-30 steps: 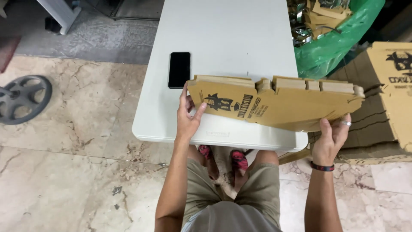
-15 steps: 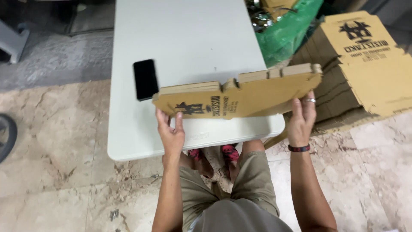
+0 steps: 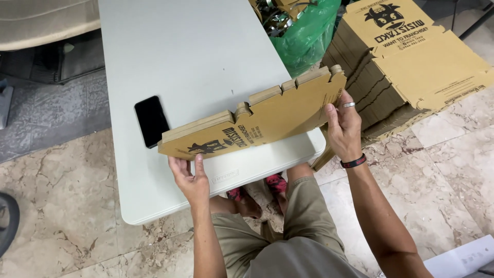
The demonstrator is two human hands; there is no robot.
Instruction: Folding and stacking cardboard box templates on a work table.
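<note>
Folded cardboard box blank (image 3: 257, 121), brown with dark print on the near face, held up on edge over the near part of the white worktop (image 3: 206, 56). Its long axis runs from lower left to upper right across the view, rising toward the right end.

Left hand (image 3: 190, 177) sits below the low left end, fingers closed on the bottom corner, thumb up against the printed face. Right hand (image 3: 343, 123) is at the high right end, fingers wrapped on the short edge, ring and dark wristband showing. Both hands clamped on the blank, one at each end; neither is nearer than the other, the card spans between them.

Whether the lower edge touches the worktop cannot be told.

Black phone (image 3: 152, 121) lies flat on the worktop, just beyond the left end of the blank. Stack of flat box blanks (image 3: 411, 62) stands on the floor to the right, near the right hand. Green plastic bag (image 3: 303, 36) beyond it.
</note>
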